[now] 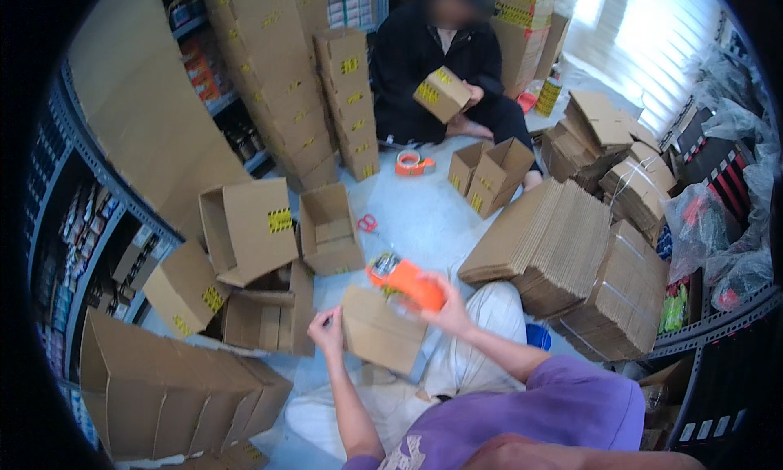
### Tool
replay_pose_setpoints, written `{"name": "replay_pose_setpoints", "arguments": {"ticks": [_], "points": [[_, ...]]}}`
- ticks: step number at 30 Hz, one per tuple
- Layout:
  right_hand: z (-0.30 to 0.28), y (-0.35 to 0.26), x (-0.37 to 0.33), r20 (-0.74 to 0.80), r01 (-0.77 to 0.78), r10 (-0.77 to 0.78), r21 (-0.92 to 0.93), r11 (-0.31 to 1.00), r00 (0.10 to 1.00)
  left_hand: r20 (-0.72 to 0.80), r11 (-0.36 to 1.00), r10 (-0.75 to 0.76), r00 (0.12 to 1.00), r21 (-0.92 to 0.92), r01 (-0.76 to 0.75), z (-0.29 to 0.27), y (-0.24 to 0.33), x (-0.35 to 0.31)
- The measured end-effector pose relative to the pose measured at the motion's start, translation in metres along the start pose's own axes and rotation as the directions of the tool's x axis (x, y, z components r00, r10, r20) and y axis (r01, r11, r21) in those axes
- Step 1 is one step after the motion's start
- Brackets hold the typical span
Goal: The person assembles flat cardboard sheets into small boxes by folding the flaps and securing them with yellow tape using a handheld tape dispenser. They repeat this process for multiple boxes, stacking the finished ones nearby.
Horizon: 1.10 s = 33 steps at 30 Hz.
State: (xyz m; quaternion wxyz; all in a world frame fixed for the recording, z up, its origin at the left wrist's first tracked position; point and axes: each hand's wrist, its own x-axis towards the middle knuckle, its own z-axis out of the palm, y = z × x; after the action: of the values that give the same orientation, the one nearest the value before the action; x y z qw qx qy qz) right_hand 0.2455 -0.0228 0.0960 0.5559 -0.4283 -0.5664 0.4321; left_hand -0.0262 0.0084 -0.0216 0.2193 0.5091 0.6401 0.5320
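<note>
yellow label (280,219) (print blurred); right hand (449,313) grips dispenser (414,285)

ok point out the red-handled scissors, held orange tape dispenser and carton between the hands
Red-handled scissors (368,223): head view, handle loops.
Held orange tape dispenser (416,286): head view, orange body.
Carton (383,331): head view, upward-facing panel.

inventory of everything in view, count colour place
carton: one, brown, centre
tape dispensers: at least two, orange, centre and floor
scissors: one, red-handled, floor ahead
open cartons: several, brown, left and ahead
stacked boxes: many, brown, back left
flat cardboard: many sheets, brown, right
container: one, yellow, back right
plastic wrap: uncounted, clear, far right
shelves: several, grey, both sides
co-worker: one, dark clothes, seated ahead
box: one, brown, held by co-worker
left hand: one, bare, carton's left edge
right hand: one, bare, gripping dispenser
</note>
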Motion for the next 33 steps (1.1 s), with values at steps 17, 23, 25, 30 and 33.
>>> {"name": "replay_pose_setpoints", "arguments": {"ticks": [17,23,25,30,33], "points": [[0.016,0.078,-0.068,0.309,0.277,-0.188,-0.276,0.92,0.932,0.035,0.978,-0.196,0.98,-0.066,0.198,0.0,-0.004,0.002],[0.017,0.083,-0.078,0.254,0.417,-0.347,-0.312,0.854,0.903,0.136,0.977,-0.213,0.968,0.004,0.215,-0.014,-0.009,0.005],[0.012,0.079,-0.076,0.29,0.386,-0.305,-0.285,0.877,0.907,0.146,0.979,-0.201,0.969,-0.005,0.204,-0.017,-0.01,0.008],[0.01,0.096,-0.086,0.245,0.328,-0.256,-0.326,0.887,0.935,0.194,0.958,-0.24,0.951,-0.113,0.264,-0.007,-0.01,0.002],[0.008,0.094,-0.084,0.269,0.362,-0.284,-0.313,0.878,0.92,0.145,0.962,-0.199,0.969,-0.162,0.221,-0.001,-0.011,-0.001]]}}
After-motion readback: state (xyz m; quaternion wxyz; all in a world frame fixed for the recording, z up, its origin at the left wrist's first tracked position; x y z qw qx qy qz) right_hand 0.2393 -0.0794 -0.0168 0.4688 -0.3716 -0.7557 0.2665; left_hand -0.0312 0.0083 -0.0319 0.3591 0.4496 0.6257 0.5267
